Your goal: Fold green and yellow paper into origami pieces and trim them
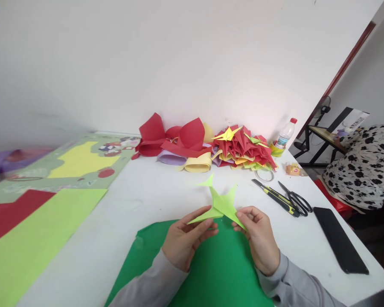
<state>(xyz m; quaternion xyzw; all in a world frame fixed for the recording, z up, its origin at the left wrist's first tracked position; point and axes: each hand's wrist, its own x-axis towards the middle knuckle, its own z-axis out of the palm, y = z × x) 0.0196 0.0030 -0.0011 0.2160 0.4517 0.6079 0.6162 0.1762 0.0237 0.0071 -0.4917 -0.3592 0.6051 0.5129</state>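
Between my hands, above a green sheet (224,264), is a folded lime-green paper star (222,204) with several pointed arms. My left hand (188,236) pinches its lower left arm between thumb and fingers. The lower right arm is gripped by my right hand (256,236), thumb on top and fingers beneath. The star's upper points stick up away from me, and a small lime tip (207,182) shows at the upper left. Parts of the fingers under the paper are hidden.
Behind lie rolled red paper pieces (192,136) and a heap of folded red and yellow stars (243,147). At right are a bottle (285,135), a cutter knife (277,197), scissors (296,199) and a black case (339,241). Coloured sheets (48,238) cover the left. A person (365,166) sits far right.
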